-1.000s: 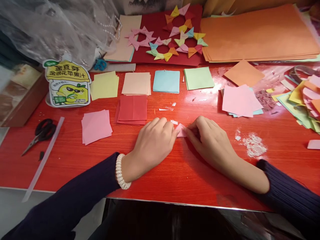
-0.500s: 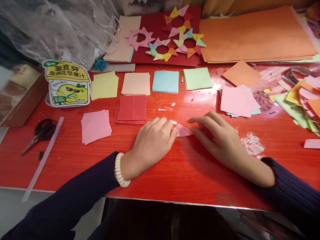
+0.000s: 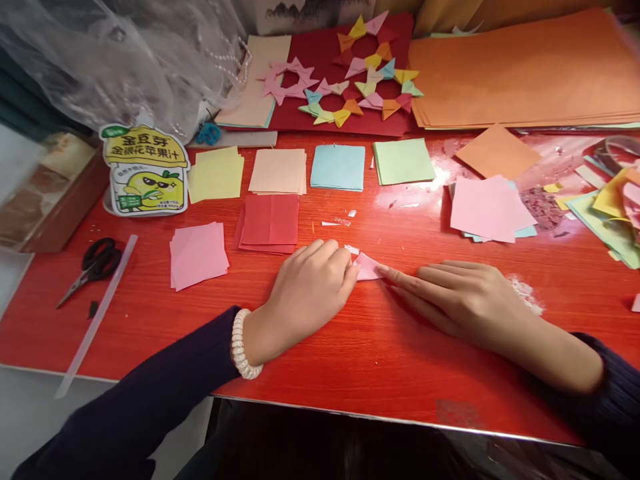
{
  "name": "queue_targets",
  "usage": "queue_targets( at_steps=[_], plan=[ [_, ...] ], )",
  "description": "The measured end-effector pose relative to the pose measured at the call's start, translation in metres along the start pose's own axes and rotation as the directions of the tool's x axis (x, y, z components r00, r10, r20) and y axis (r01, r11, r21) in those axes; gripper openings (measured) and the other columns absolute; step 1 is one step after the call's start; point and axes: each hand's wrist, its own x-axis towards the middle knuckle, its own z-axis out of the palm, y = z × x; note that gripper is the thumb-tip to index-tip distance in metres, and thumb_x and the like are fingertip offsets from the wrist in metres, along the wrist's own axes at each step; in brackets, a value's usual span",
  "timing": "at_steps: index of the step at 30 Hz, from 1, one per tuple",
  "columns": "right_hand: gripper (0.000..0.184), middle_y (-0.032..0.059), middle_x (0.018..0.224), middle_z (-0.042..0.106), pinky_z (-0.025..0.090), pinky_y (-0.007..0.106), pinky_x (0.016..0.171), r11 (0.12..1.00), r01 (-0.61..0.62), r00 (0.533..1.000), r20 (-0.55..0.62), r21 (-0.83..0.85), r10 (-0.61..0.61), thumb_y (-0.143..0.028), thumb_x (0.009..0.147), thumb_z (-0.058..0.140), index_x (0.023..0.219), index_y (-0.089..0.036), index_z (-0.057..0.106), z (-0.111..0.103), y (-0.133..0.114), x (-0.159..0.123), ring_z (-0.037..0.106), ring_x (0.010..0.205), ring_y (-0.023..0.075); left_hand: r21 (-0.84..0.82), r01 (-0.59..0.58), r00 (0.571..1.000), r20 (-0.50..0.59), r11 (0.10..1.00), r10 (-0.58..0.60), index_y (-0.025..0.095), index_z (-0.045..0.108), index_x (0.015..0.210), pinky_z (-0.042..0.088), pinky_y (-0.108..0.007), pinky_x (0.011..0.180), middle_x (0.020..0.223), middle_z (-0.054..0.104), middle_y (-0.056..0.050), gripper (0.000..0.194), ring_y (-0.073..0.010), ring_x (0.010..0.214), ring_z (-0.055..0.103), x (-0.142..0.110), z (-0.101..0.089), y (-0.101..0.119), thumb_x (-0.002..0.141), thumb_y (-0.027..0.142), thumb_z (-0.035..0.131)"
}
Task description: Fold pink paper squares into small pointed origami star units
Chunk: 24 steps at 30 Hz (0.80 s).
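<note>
A small folded pink paper (image 3: 368, 267) lies on the red table (image 3: 350, 340) between my two hands. My left hand (image 3: 310, 287), with a pearl bracelet on the wrist, is curled with its fingertips pinning the paper's left edge. My right hand (image 3: 460, 297) lies flat with fingers stretched out leftward, the index fingertip touching the paper's right corner.
Stacks of square paper lie behind: pink (image 3: 199, 254), red (image 3: 270, 223), yellow (image 3: 216, 175), peach (image 3: 279, 171), blue (image 3: 338, 167), green (image 3: 403, 161). Scissors (image 3: 91, 265) and a clear strip (image 3: 95, 317) lie left. A juice pouch (image 3: 145, 171) stands there. Folded paper rings (image 3: 360, 73) and orange sheets (image 3: 525, 67) sit at the back.
My right hand has drawn back to the right and flattened out, uncovering the pink paper. The left hand has stayed on the paper's left edge.
</note>
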Motion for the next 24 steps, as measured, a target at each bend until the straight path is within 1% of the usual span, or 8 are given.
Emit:
queue_targets(
  at_steps=[4, 9, 18, 21, 24],
  plan=[
    [0.035, -0.0032, 0.059, 0.045, 0.027, 0.027, 0.054, 0.999, 0.041, 0.999, 0.014, -0.033, -0.040, -0.020, 0.094, 0.044, 0.129, -0.014, 0.045, -0.0007, 0.0021, -0.0001, 0.040, 0.053, 0.0120, 0.004, 0.002, 1.000, -0.009, 1.000, -0.002, 0.016, 0.050, 0.071, 0.030, -0.027, 0.056, 0.068, 0.051, 0.001, 0.024, -0.0117, 0.063, 0.044, -0.0002, 0.0003, 0.0007, 0.090, 0.025, 0.039],
    [0.038, -0.0032, 0.060, 0.045, 0.026, 0.028, 0.054, 0.998, 0.050, 0.998, 0.045, -0.045, -0.048, -0.020, 0.094, 0.043, 0.131, -0.014, 0.041, -0.0002, 0.0023, -0.0012, 0.039, 0.054, 0.0125, 0.016, 0.008, 1.000, 0.014, 1.000, -0.008, 0.016, 0.049, 0.068, 0.030, -0.027, 0.056, 0.067, 0.050, 0.001, 0.026, -0.0120, 0.063, 0.043, 0.0001, 0.0003, 0.0008, 0.090, 0.025, 0.039],
    [0.036, -0.0034, 0.059, 0.046, 0.024, 0.028, 0.054, 0.996, 0.070, 0.997, 0.036, -0.058, -0.068, -0.021, 0.094, 0.045, 0.129, -0.013, 0.044, -0.0004, 0.0029, -0.0019, 0.039, 0.053, 0.0128, 0.021, 0.002, 1.000, 0.027, 1.000, -0.003, 0.016, 0.049, 0.068, 0.030, -0.028, 0.057, 0.067, 0.050, 0.001, 0.026, -0.0124, 0.063, 0.042, 0.0013, -0.0009, -0.0001, 0.090, 0.025, 0.039],
    [0.035, -0.0032, 0.060, 0.048, 0.025, 0.028, 0.054, 0.997, 0.058, 0.997, 0.045, -0.045, -0.056, -0.022, 0.094, 0.043, 0.128, -0.015, 0.045, -0.0006, 0.0027, -0.0007, 0.040, 0.054, 0.0129, 0.010, 0.014, 0.999, 0.043, 1.000, -0.015, 0.017, 0.048, 0.068, 0.031, -0.028, 0.058, 0.068, 0.050, 0.001, 0.026, -0.0124, 0.064, 0.043, 0.0013, -0.0017, 0.0007, 0.090, 0.025, 0.039],
    [0.034, -0.0027, 0.062, 0.051, 0.026, 0.027, 0.055, 1.000, 0.012, 0.998, 0.056, 0.013, -0.013, -0.026, 0.096, 0.041, 0.128, -0.018, 0.047, -0.0013, 0.0023, 0.0006, 0.043, 0.055, 0.0121, -0.011, 0.027, 0.998, 0.058, 1.000, -0.027, 0.016, 0.048, 0.068, 0.031, -0.027, 0.058, 0.068, 0.050, 0.001, 0.025, -0.0120, 0.064, 0.043, 0.0018, -0.0023, 0.0016, 0.090, 0.025, 0.039]
  ],
)
